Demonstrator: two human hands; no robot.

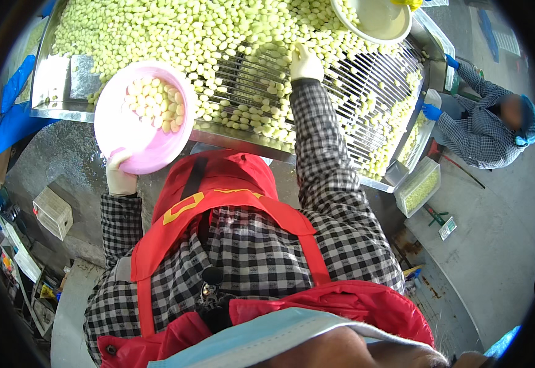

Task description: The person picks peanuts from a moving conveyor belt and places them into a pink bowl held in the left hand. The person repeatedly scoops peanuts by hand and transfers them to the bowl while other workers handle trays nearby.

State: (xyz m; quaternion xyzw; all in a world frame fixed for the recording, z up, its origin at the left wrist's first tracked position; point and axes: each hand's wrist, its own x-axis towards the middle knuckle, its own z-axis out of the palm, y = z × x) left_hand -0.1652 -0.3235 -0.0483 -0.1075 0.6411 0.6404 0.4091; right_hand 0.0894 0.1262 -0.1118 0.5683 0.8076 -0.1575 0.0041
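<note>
My left hand [121,177], in a pale glove, grips the near rim of a pink plastic bowl [150,154]. A cluster of pale, yellowish oval fruits [157,103] lies inside the bowl, which is tilted and brightly lit. My right hand [307,65], also gloved, reaches over a metal bar grate [235,73] to the edge of a heap of light green oval fruits [166,34]. Its fingers are bent down among the fruits, and whether they pinch one is hidden. Loose fruits are scattered on the bars around my right forearm.
A yellow-gloved hand [408,3] is at a white bowl [387,20] across the heap. At right, a co-worker [493,119] in blue gloves stands beside the metal table's end. A clear bin of fruits [418,188] sits below it. A crate [53,213] rests on the floor at left.
</note>
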